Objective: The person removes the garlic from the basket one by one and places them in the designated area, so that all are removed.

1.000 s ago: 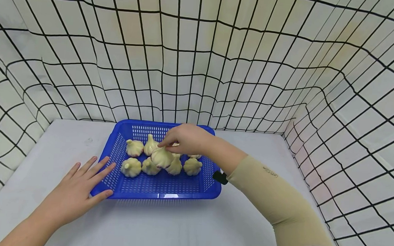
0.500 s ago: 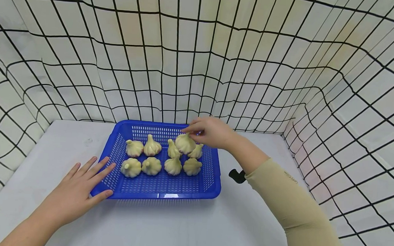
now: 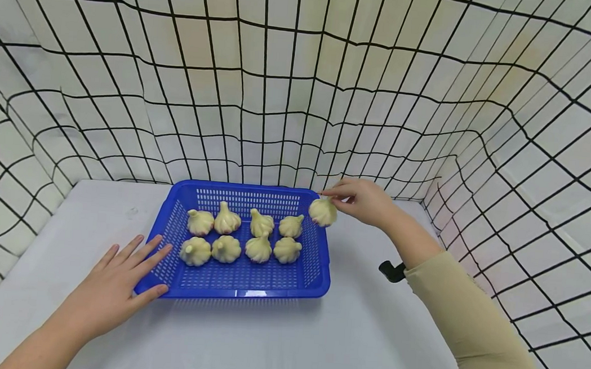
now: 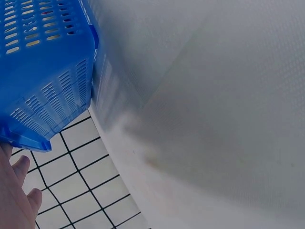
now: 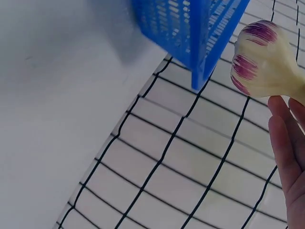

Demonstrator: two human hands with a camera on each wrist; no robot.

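Observation:
My right hand point(image 3: 362, 203) pinches a garlic bulb point(image 3: 322, 212) by its stem, over the right back corner of the blue plastic basket point(image 3: 248, 294). Purple streaks mark the underside of that held garlic bulb point(image 5: 262, 57) in the right wrist view. Several other garlic bulbs, such as the front left one point(image 3: 195, 251), lie in two rows inside the basket. My left hand point(image 3: 116, 286) has its fingers spread, with fingertips and thumb at the basket's left rim. In the left wrist view only part of the left hand point(image 4: 19, 186) shows, below the basket's corner.
The basket stands on a white table point(image 3: 276, 341). Black netting point(image 3: 281, 93) over white sheeting rises behind the table and along both sides. A dark device point(image 3: 392, 271) shows at the right wrist beside the beige sleeve point(image 3: 475, 325).
My right hand has carried the garlic bulb from over the middle of the basket rightward to its right back corner. The left hand has stayed in place at the rim.

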